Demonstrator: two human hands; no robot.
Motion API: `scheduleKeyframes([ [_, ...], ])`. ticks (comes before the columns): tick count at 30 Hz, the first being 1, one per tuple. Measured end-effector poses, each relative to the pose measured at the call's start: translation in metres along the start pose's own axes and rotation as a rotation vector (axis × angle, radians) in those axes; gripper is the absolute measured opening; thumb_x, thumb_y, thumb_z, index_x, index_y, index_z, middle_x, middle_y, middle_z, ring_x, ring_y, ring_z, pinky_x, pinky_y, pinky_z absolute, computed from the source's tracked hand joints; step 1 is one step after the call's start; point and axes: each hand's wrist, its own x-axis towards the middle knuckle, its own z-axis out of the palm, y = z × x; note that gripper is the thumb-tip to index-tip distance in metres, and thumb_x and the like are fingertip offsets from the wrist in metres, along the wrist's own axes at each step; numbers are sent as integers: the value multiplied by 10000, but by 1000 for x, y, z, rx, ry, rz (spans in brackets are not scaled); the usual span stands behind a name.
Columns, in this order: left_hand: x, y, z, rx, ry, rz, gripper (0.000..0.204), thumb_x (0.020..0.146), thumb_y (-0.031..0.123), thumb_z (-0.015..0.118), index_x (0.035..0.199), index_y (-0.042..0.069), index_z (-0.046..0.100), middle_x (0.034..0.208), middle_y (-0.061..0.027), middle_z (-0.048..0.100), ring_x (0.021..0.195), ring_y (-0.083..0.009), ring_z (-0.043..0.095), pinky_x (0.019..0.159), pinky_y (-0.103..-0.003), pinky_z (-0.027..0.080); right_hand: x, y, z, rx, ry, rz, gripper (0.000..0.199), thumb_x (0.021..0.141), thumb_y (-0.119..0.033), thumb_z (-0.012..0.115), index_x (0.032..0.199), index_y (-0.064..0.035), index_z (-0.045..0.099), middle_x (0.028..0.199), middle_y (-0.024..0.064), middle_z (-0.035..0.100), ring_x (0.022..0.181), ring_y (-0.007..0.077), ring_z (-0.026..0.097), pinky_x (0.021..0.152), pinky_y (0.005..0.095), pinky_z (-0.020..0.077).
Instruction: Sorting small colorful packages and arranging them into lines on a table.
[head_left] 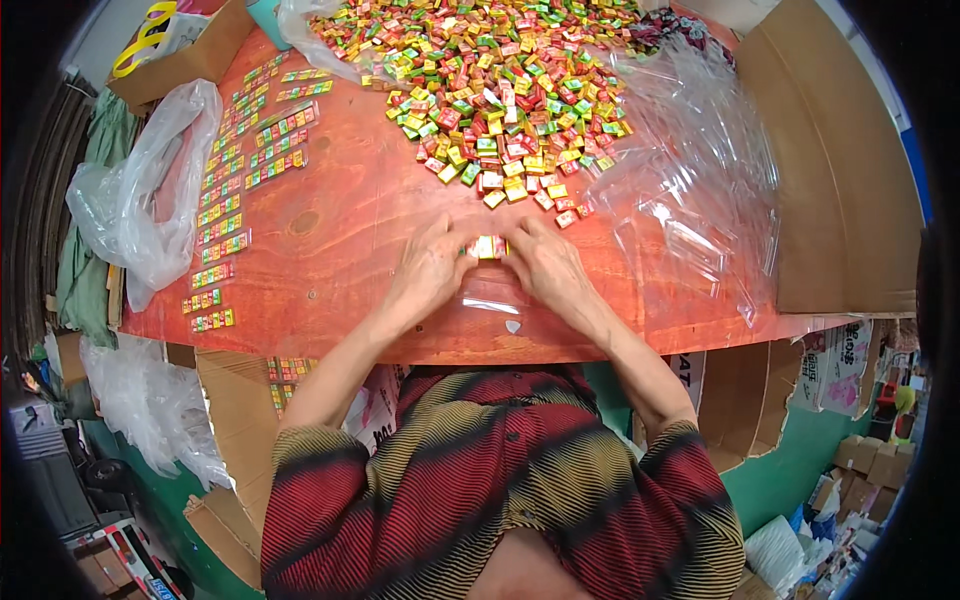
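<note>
While both hands, left (428, 268) and right (545, 265), pinch the candy row (488, 246) from either end, uneven pressure could buckle it apart.

A short-sleeved, buttoned shirt (500, 480) striped red, black and mustard yellow; below its sleeve cuffs both forearms are bare, no rings or watch visible.

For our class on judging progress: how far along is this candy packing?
Done: rows of filled candy strips lie along the table's left side. In hand: the left hand and right hand press a short row of candies together above a clear sleeve. Left: a big pile of loose candies and a heap of empty sleeves.
</note>
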Motion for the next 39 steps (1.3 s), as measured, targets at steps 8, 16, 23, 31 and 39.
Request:
scheduleKeyframes([
  [8,-42,9,17,-94,54,70,306,685,80,647,974,56,550,806,-137,459,752,-325,510,627,-409,438,-56,-23,-6,87,25,91,251,759,-26,533,1009,-10,521,939,158,516,855,322,537,693,370,457],
  [16,-36,9,11,-65,-21,122,336,670,67,660,991,53,564,789,-125,455,747,-295,501,643,-382,425,-63,-13,-4,-13,27,-27,297,708,26,522,1004,10,537,977,148,539,874,304,542,737,350,458],
  [23,-29,11,1,-59,-177,53,346,685,83,657,1012,46,551,820,-129,481,784,-301,506,686,-374,424,-57,-12,-14,223,76,114,239,755,-5,544,992,-20,560,940,147,545,835,300,558,694,345,469],
  [31,-29,2,3,-206,-142,-24,356,699,112,657,1025,34,537,865,-148,499,821,-307,518,724,-379,426,-78,-14,-18,59,153,145,256,760,-63,583,1013,-30,553,958,148,530,836,303,558,681,344,464],
  [39,-32,-6,6,-292,-129,-88,369,687,53,651,1040,43,544,824,-82,492,733,-183,516,646,-289,431,-77,-2,-26,149,212,213,232,767,-32,571,998,-18,557,909,145,527,784,276,557,659,314,454],
])
